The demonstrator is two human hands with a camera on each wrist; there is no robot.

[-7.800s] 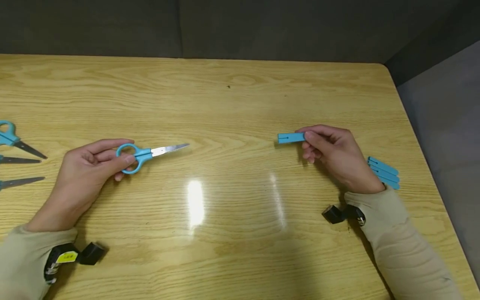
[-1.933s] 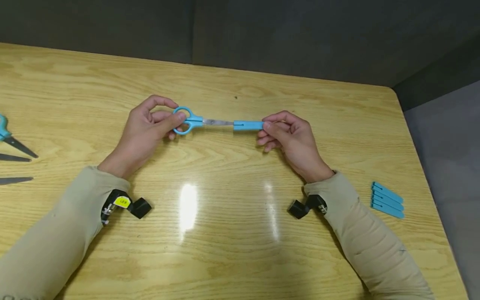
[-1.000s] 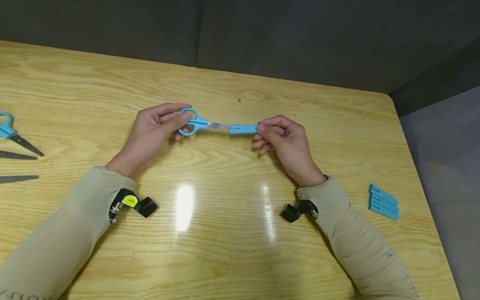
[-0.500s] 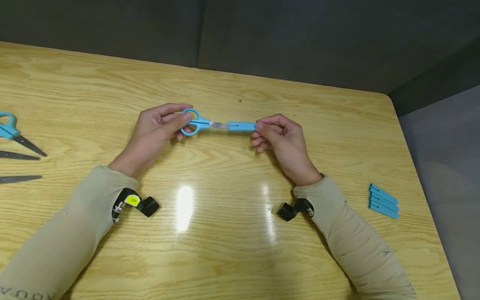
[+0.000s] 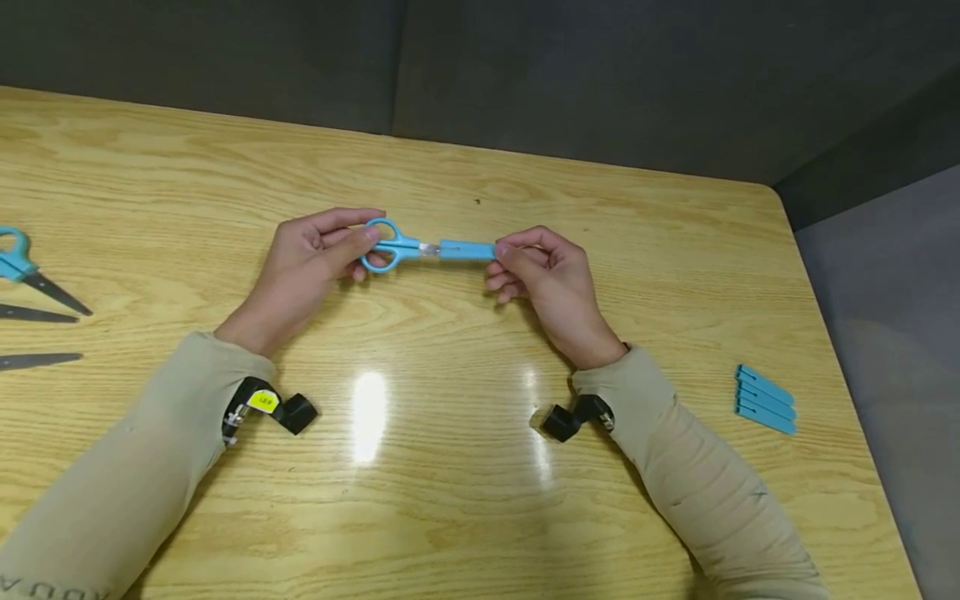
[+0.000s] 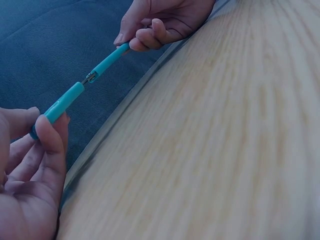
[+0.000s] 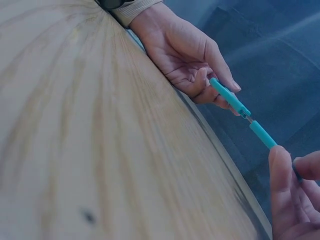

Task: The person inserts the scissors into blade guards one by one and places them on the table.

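Mid-frame above the surface (image 5: 480,500), left hand (image 5: 315,254) grips scissors (image 5: 390,246) handle, right hand (image 5: 543,275) pinches blade cover (image 5: 467,249); keep cover in line with blades, push straight

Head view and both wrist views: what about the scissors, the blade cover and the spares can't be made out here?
- Scissors: blades almost wholly inside the blade cover; only a sliver of metal shows.
- Cover's far end: hidden by the right hand in all views.
- Handle loops: partly hidden by the left hand.
- Other scissors: cut off by the head view's left edge.
- Spare covers: too small to count surely.
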